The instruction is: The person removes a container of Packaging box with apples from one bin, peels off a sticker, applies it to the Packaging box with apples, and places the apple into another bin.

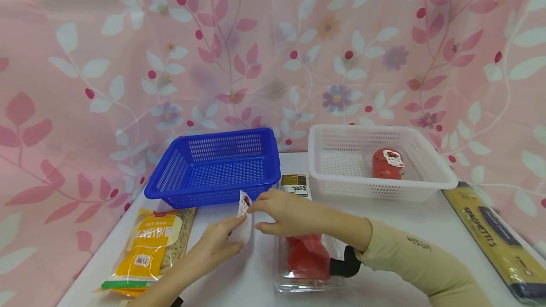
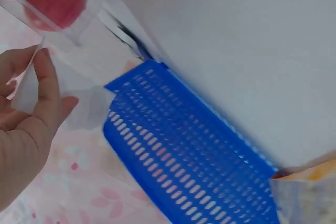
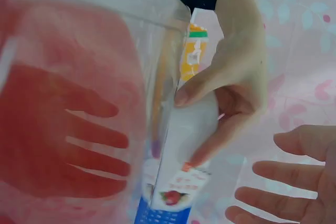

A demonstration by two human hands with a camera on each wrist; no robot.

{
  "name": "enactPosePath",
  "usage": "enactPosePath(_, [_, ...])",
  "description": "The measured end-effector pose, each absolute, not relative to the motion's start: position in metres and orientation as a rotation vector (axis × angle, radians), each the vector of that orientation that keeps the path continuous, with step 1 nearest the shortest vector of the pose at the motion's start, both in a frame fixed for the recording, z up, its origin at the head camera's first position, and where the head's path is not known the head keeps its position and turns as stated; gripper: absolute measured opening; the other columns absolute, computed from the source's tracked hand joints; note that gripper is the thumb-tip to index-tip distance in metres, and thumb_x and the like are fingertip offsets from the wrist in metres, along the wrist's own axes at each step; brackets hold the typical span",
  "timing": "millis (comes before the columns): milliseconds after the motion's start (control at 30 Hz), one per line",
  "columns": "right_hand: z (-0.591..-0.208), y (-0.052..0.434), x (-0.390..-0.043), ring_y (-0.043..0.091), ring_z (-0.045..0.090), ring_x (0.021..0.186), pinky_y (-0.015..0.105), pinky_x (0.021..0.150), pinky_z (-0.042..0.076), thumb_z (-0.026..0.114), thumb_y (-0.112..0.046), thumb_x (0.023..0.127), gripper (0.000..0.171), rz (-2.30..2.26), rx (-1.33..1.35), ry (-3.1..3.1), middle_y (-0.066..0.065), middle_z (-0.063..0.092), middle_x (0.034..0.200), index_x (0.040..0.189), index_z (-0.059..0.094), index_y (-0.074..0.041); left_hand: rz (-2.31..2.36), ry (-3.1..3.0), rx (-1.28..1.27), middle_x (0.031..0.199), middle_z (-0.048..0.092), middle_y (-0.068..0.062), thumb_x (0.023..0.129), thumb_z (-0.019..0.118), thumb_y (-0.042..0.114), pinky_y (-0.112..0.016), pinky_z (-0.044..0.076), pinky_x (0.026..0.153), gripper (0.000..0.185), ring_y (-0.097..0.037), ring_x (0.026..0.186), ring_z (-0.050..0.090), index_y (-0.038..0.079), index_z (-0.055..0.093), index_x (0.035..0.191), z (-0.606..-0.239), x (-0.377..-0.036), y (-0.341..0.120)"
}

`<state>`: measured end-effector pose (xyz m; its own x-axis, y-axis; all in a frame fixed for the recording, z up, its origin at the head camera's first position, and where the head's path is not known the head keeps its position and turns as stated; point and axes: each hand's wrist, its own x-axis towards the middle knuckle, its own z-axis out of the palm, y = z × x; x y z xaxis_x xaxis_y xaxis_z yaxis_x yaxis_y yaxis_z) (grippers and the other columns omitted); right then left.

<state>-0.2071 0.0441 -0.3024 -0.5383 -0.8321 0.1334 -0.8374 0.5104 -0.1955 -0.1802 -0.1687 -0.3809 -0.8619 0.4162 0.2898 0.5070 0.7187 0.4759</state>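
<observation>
A clear plastic box with red tomatoes lies on the white table in front of me. Its clear lid with a small tomato sticker stands raised at the box's left side. My left hand pinches this lid between thumb and fingers. My right hand, in a beige sleeve, reaches over the box with fingers straight and spread; its index fingertip is right at the sticker. In the left wrist view the left hand holds the lid's thin edge below the box.
A blue basket stands behind the hands, also seen as a blue basket from the wrist. At the right, a white basket holds a wrapped tomato. A yellow pasta bag lies left, a spaghetti pack far right, a small packet between the baskets.
</observation>
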Motion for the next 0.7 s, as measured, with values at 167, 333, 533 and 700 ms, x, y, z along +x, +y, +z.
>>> enactPosePath(167, [-0.296, 0.050, -0.212, 0.016, 0.054, 0.103, 0.025, 0.086, 0.045, 0.062, -0.022, 0.086, 0.031, 0.542, 1.431, -2.613, 0.002, 0.062, 0.110, 0.115, 0.062, -0.011, -0.949, -2.544, -0.836, 0.122, 0.056, -0.017, 0.066, 0.077, 0.000, -0.033, 0.053, 0.074, 0.064, -0.029, 0.105, 0.057, 0.002, 0.055, 0.125, -0.370, -0.170, -0.158])
enactPosePath(333, [-0.291, 0.060, -0.215, 0.014, 0.055, 0.097, 0.021, 0.075, 0.048, 0.066, -0.019, 0.084, 0.029, 0.758, 1.421, -2.518, 0.000, 0.061, 0.109, 0.112, 0.063, -0.011, -0.878, -2.252, -1.084, 0.120, 0.058, -0.017, 0.064, 0.076, -0.003, -0.024, 0.052, 0.074, 0.066, -0.029, 0.104, 0.059, -0.001, 0.053, 0.126, -0.358, -0.162, -0.148])
enactPosePath(533, [-0.289, 0.080, -0.213, 0.011, 0.051, 0.106, 0.024, 0.083, 0.048, 0.067, -0.017, 0.084, 0.032, 0.954, 1.564, -2.264, -0.001, 0.057, 0.117, 0.114, 0.061, -0.012, -0.856, -2.026, -1.190, 0.119, 0.058, -0.017, 0.085, 0.063, 0.014, -0.023, 0.045, 0.087, 0.044, -0.027, 0.106, 0.058, 0.000, 0.054, 0.126, -0.348, -0.155, -0.136])
enactPosePath(700, [-0.291, 0.091, -0.206, 0.016, 0.051, 0.111, 0.027, 0.087, 0.047, 0.069, -0.014, 0.081, 0.036, 0.975, 1.642, -2.128, 0.003, 0.056, 0.119, 0.116, 0.060, -0.010, -0.902, -1.815, -1.246, 0.109, 0.062, -0.017, 0.090, 0.057, 0.018, -0.025, 0.048, 0.084, 0.033, -0.025, 0.097, 0.062, -0.003, 0.060, 0.116, -0.341, -0.155, -0.123])
